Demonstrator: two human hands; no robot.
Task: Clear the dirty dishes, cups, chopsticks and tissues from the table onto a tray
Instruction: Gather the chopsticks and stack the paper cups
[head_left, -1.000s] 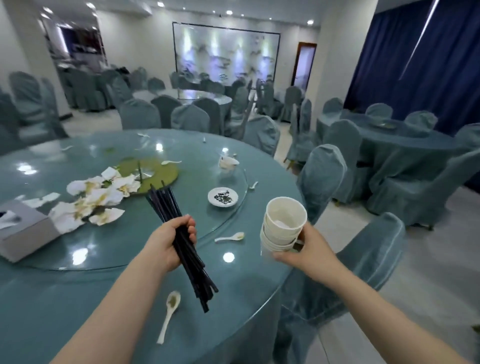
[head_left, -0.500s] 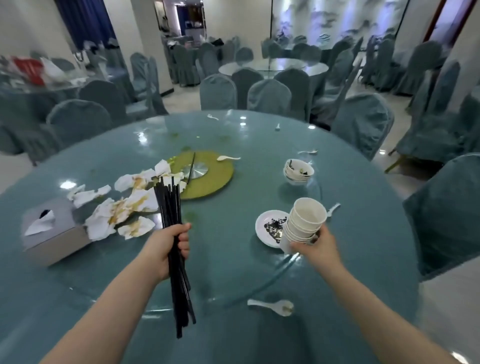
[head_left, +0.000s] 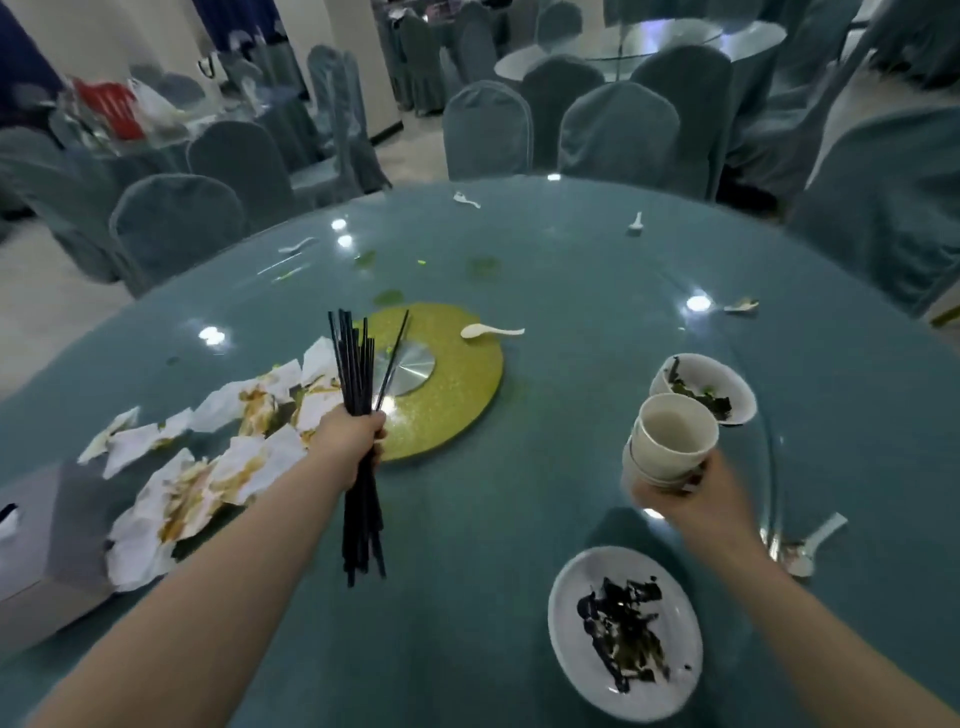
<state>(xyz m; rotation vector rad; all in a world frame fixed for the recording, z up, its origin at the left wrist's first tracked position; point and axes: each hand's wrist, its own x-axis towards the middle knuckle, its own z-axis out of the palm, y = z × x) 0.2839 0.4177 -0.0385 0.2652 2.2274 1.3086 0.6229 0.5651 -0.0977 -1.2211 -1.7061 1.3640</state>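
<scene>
My left hand (head_left: 349, 440) grips a bundle of black chopsticks (head_left: 357, 374) upright above the round teal table (head_left: 571, 270). One loose chopstick (head_left: 393, 357) lies on the yellow-green turntable centre (head_left: 457, 384). My right hand (head_left: 691, 493) holds a stack of white paper cups (head_left: 667, 441) just in front of a dirty white bowl (head_left: 711, 387). A white saucer (head_left: 623, 634) with dark leftovers lies near me. Stained tissues (head_left: 208, 457) are spread left of the chopsticks. White spoons lie on the turntable (head_left: 491, 330) and at the right (head_left: 810, 545). No tray is in view.
A grey tissue box (head_left: 47, 535) stands at the left table edge. More spoons lie at the far side (head_left: 466, 199) (head_left: 636, 222) (head_left: 742, 306). Covered chairs (head_left: 488, 130) ring the table. Other set tables stand behind and to the left.
The view has swung left and closer over the table. Both hands moved forward, the cups now by the dirty bowl, and the saucer lies nearer to me.
</scene>
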